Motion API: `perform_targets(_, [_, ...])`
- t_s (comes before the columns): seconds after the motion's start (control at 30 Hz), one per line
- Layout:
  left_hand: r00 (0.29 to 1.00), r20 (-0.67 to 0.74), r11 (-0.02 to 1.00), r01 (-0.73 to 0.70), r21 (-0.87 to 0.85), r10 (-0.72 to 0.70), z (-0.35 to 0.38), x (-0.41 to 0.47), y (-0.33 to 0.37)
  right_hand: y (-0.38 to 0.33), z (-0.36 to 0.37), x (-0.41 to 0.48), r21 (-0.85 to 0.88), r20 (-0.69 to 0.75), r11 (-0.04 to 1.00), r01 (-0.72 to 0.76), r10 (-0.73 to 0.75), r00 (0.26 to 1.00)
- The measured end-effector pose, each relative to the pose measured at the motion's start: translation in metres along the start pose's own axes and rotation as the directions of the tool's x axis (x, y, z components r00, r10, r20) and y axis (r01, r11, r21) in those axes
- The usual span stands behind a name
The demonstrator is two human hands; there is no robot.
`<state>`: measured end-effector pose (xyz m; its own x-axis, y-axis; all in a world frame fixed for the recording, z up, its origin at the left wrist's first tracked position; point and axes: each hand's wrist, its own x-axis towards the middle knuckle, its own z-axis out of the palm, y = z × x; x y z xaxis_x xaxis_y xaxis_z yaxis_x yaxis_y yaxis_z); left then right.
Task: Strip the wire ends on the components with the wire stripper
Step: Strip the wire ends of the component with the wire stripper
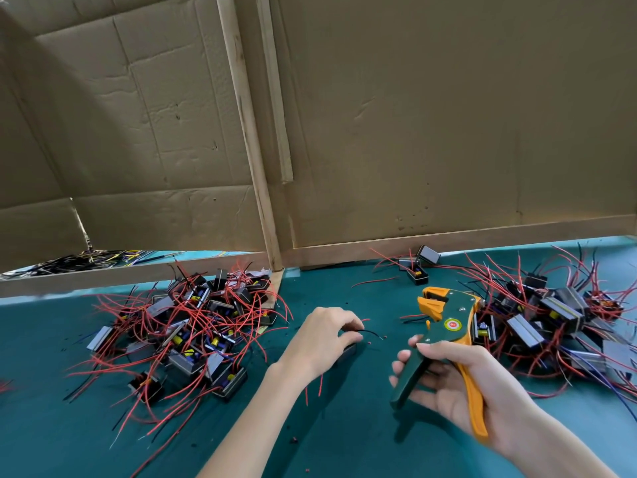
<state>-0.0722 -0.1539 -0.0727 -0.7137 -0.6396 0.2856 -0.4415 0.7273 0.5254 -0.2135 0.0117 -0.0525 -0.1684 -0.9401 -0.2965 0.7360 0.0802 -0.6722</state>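
Green and orange, the wire stripper sits upright in the right hand, whose grip is wrapped round both handles without squeezing them together, so the jaws at the top look parted and point toward the far left. Just left of it, the left hand has its grip curled over a dark component, pinning it to the teal counter, and the fingertips steady a black wire that arcs out to the right toward the tool. That hold seems meant to present the wire's free end to the jaws, which stand near it but apart. A heap of components tangled in red leads lies to the left, and a second heap lies to the right, close behind the tool. A few more boxes sit far back against the cardboard wall. Loose red leads from the right heap reach toward the working gap and could snag the jaws. Small scraps dot the counter between the hands.
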Motion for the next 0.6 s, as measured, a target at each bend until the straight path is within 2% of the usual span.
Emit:
perform_targets(0.13, [0.993, -0.109, 0.96, 0.015, -0.28, -0.047, -0.008, 0.003, 0.011, 0.0, 0.0, -0.001, -0.046, 0.025, 0.999, -0.002, 0.003, 1.0])
perform_targets(0.2, [0.986, -0.151, 0.9, -0.006, -0.437, -0.067, -0.017, 0.006, 0.019, 0.001, 0.002, -0.002, -0.09, 0.064, 0.996, 0.009, -0.004, 0.998])
perform_targets(0.3, [0.988, -0.141, 0.768, -0.043, -0.639, -0.062, -0.032, 0.005, 0.035, 0.001, 0.004, -0.005, -0.184, 0.154, 0.981, 0.061, -0.032, 0.988])
perform_targets(0.4, [0.993, -0.118, 0.723, -0.072, -0.687, -0.013, -0.045, 0.001, 0.051, 0.001, 0.007, -0.009, -0.266, 0.243, 0.955, 0.132, -0.066, 0.968])
perform_targets(0.6, [0.996, -0.073, 0.75, -0.089, -0.656, 0.054, -0.062, -0.004, 0.069, 0.003, 0.006, -0.007, -0.311, 0.361, 0.931, 0.191, -0.07, 0.93])
